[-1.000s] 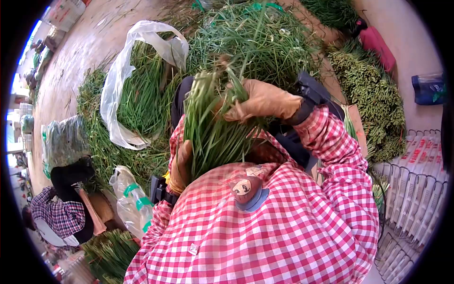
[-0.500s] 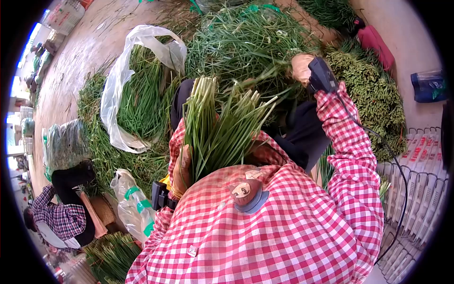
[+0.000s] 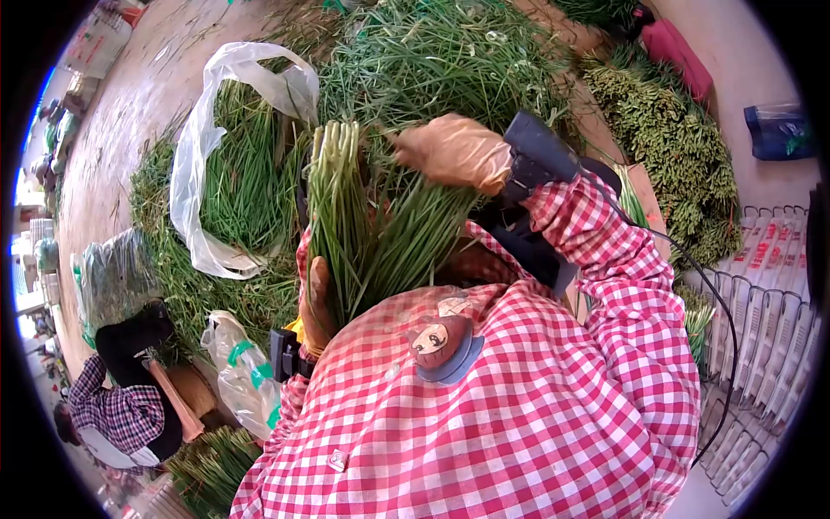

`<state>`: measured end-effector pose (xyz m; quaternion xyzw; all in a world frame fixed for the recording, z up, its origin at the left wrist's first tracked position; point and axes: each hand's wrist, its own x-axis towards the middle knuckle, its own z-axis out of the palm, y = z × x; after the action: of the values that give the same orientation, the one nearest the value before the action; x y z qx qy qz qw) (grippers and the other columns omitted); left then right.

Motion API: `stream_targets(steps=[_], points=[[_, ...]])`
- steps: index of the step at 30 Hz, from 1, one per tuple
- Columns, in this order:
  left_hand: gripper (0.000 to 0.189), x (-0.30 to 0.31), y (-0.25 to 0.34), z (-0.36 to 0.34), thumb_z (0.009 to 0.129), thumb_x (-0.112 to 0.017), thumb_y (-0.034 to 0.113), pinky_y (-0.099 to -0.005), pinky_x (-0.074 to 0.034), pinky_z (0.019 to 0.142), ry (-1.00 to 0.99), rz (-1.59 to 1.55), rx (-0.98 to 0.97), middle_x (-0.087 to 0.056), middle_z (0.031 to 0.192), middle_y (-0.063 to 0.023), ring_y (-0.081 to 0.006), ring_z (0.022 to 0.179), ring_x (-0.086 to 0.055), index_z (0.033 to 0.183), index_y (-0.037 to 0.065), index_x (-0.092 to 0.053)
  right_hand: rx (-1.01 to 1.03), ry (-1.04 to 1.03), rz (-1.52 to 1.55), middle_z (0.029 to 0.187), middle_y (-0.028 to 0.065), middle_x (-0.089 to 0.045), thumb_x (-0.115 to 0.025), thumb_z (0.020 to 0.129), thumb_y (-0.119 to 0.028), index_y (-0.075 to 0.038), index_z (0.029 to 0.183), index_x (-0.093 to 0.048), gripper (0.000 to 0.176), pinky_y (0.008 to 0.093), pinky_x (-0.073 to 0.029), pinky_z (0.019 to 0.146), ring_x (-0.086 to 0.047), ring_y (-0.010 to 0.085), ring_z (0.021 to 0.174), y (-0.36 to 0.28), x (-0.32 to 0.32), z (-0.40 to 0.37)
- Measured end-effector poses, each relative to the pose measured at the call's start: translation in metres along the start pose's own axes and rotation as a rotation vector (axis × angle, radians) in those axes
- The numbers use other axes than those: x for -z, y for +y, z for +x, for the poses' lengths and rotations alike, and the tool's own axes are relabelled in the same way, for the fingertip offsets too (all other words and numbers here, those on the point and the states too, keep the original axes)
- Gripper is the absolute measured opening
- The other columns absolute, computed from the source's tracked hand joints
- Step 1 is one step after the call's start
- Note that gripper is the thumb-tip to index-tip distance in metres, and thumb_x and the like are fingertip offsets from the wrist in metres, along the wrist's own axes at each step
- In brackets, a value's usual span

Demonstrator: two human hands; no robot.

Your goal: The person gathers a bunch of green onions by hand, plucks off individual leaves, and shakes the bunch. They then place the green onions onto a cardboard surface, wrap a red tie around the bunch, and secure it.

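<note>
My left hand (image 3: pixel 318 303), low at the left side of the bunch, is closed round garlic chives (image 3: pixel 346 199), their pale cut ends pointing up and leaves hanging toward my lap. Above the right part of this bunch, my gloved right hand (image 3: pixel 458 154) reaches across with fingers bent together and pointing left. It covers the cut ends there; what its fingers hold, if anything, I cannot tell. Behind both hands spreads a loose heap of garlic chives (image 3: pixel 432 65). A clear plastic bag (image 3: pixel 194 164) with more chives inside stands to the left.
Stacked bundles (image 3: pixel 666 164) lie at the right, beside white racks (image 3: pixel 761 337). A black cable (image 3: pixel 722 320) runs from my right wrist device (image 3: pixel 540 151). At lower left a person (image 3: pixel 121 415) sits near a plastic bag with green tape (image 3: pixel 246 368).
My right hand has moved left from the heap's right edge to above the bunch. The left hand keeps its hold on the garlic chives, and the view has shifted slightly.
</note>
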<state>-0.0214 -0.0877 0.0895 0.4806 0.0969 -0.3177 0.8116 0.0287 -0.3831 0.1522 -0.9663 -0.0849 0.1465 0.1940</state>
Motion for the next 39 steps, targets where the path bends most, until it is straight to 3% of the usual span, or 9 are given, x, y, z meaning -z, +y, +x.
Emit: stream_targets(steps=[4,10,12,22,26,31,33,35,39], points=[[0.049,-0.006,-0.004,0.004,0.096,-0.046,0.026,-0.0337,-0.035,0.102,0.023,0.214,-0.214,-0.043,0.137,-0.0071,-0.0184,0.119,-0.046,0.14,0.006,-0.035,0.15,0.384,-0.362,0.062,0.0123,-0.056,-0.053,0.091,-0.014,-0.001,0.085,-0.051,0.015,0.0346,-0.044,0.045,-0.055,0.0231,0.051,0.103,-0.02,0.001],[0.043,-0.001,-0.004,0.01,0.098,-0.042,0.025,-0.0337,-0.035,0.103,0.023,0.093,-0.193,-0.047,0.132,-0.0069,-0.0181,0.118,-0.047,0.136,0.007,-0.038,-0.539,0.295,0.17,0.094,0.014,-0.059,-0.057,0.091,-0.027,0.0,0.136,-0.035,0.057,0.0344,-0.054,0.063,-0.062,0.0251,0.091,0.123,0.002,-0.044],[0.043,0.011,-0.008,0.013,0.097,-0.043,0.028,-0.034,-0.039,0.099,0.023,0.019,-0.153,-0.049,0.129,-0.0074,-0.0184,0.114,-0.05,0.135,0.008,-0.039,-0.18,0.029,1.633,0.117,0.0196,-0.055,-0.061,0.088,-0.026,-0.003,0.143,-0.024,0.07,0.0325,-0.053,0.08,-0.054,0.0283,0.114,0.102,-0.011,-0.07],[0.05,-0.007,-0.002,0.006,0.097,-0.043,0.03,-0.0342,-0.038,0.101,-0.005,0.158,-0.134,-0.048,0.132,-0.0088,-0.0203,0.117,-0.049,0.139,0.006,-0.035,-0.302,-0.342,1.013,0.088,0.0034,-0.066,-0.071,0.079,-0.031,-0.006,0.114,-0.061,0.044,0.0284,-0.047,0.064,-0.057,0.0135,0.069,-0.01,-0.017,-0.092],[0.049,-0.005,-0.002,0.01,0.095,-0.047,0.028,-0.0336,-0.039,0.099,-0.005,0.141,-0.127,-0.05,0.129,-0.0087,-0.0196,0.114,-0.051,0.138,0.005,-0.037,0.646,0.045,0.087,0.084,0.0062,-0.065,-0.058,0.086,-0.019,-0.002,0.099,-0.067,0.023,0.0277,-0.048,0.066,-0.058,0.0132,0.076,0.052,-0.001,-0.091],[0.049,-0.001,-0.003,0.013,0.093,-0.051,0.025,-0.0329,-0.041,0.096,-0.028,0.128,-0.126,-0.053,0.125,-0.0085,-0.0186,0.11,-0.053,0.136,0.004,-0.039,-0.02,0.125,1.275,0.098,0.0118,-0.064,-0.055,0.088,-0.019,-0.001,0.123,-0.051,0.04,0.028,-0.049,0.071,-0.061,0.0188,0.088,0.139,0.087,-0.087],[0.049,0.0,-0.004,0.013,0.092,-0.053,0.024,-0.0325,-0.042,0.095,-0.045,0.134,-0.118,-0.054,0.124,-0.0084,-0.0182,0.109,-0.053,0.135,0.004,-0.04,-0.437,0.56,0.449,0.114,0.0173,-0.061,-0.059,0.087,-0.029,-0.001,0.133,-0.04,0.057,0.0317,-0.049,0.083,-0.061,0.0239,0.103,0.131,0.089,-0.062],[0.049,0.001,-0.004,0.013,0.091,-0.055,0.023,-0.0322,-0.043,0.093,-0.068,0.147,-0.103,-0.055,0.122,-0.0084,-0.0178,0.108,-0.054,0.134,0.003,-0.041,-0.514,-0.013,-0.025,0.145,0.0214,-0.031,-0.066,0.076,-0.056,-0.002,0.142,-0.026,0.094,0.0417,-0.025,0.111,-0.03,0.0314,0.135,0.078,0.084,-0.05],[0.05,0.012,-0.009,0.007,0.089,-0.059,0.021,-0.0316,-0.045,0.091,-0.139,0.198,-0.078,-0.057,0.119,-0.0082,-0.0171,0.105,-0.056,0.132,0.002,-0.043,0.19,-0.457,0.804,0.124,0.0076,-0.056,-0.069,0.083,-0.025,-0.005,0.126,-0.054,0.05,0.0323,-0.036,0.1,-0.044,0.0193,0.123,0.052,0.034,-0.016]])
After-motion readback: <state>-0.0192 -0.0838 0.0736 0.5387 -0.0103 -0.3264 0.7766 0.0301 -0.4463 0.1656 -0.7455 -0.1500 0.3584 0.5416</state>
